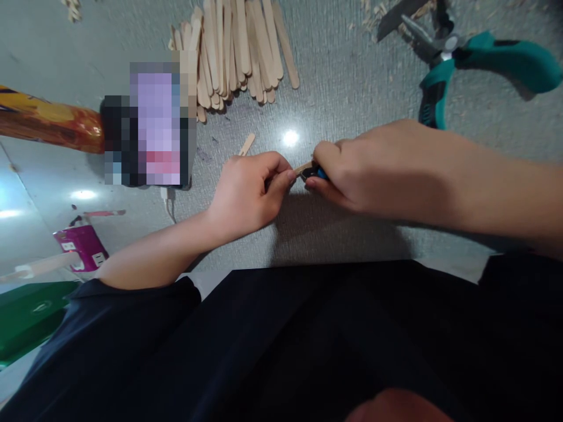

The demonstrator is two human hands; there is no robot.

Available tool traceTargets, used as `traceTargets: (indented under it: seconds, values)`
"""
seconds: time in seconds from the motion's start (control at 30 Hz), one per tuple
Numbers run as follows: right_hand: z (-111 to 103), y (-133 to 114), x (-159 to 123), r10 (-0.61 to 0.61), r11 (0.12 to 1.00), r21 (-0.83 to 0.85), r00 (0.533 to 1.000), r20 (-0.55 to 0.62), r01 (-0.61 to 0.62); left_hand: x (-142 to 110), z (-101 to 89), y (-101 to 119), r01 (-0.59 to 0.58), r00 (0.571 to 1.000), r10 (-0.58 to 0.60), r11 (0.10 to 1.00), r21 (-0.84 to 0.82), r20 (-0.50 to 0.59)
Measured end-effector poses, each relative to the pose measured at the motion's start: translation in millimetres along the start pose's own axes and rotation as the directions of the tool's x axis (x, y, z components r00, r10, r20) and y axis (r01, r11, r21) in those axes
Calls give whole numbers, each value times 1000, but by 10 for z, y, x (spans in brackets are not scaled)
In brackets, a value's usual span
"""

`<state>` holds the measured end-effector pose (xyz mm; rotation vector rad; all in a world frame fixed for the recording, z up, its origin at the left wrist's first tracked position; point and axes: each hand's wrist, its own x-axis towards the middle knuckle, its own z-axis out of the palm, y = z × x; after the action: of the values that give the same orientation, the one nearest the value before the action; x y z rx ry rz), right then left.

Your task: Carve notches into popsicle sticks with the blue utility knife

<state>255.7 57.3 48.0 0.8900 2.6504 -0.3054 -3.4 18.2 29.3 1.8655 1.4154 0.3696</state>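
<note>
My left hand [250, 187] is closed in a pinch on a thin wooden stick [302, 169]; only the stick's short end shows between my two hands. My right hand [373, 167] is closed round a small black and blue tool [315, 172], whose tip touches the stick. Both hands rest low over the grey textured surface [334, 99], nearly touching each other. Most of the tool is hidden inside my fist.
A pile of wooden sticks [233, 50] lies at the back, with one loose stick [247, 144] near my left hand. Teal-handled pliers [479, 58] lie at the back right. A blurred-out object [149, 126], a brown cylinder [48, 120] and a magenta box [81, 246] sit left.
</note>
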Motion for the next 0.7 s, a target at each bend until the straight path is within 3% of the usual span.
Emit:
traceTargets:
  seconds: [0.13, 0.3, 0.5, 0.7]
  values:
    - [-14, 27, 26, 7, 998, 60, 1000, 15, -8, 19, -4, -13, -10, 1000, 10, 1000, -21, -6]
    - [21, 43, 24, 40, 975, 223, 996, -76, -22, 13, 12, -22, -2, 999, 0, 999, -49, -48]
    - [-61, 68, 134, 218, 974, 90, 970, -105, -209, -43, 71, -49, -41, 979, 27, 997, -66, -200]
    - [-154, 69, 137, 238, 967, 121, 966, -105, -225, -21, 151, -155, -16, 958, -49, 974, -225, -284]
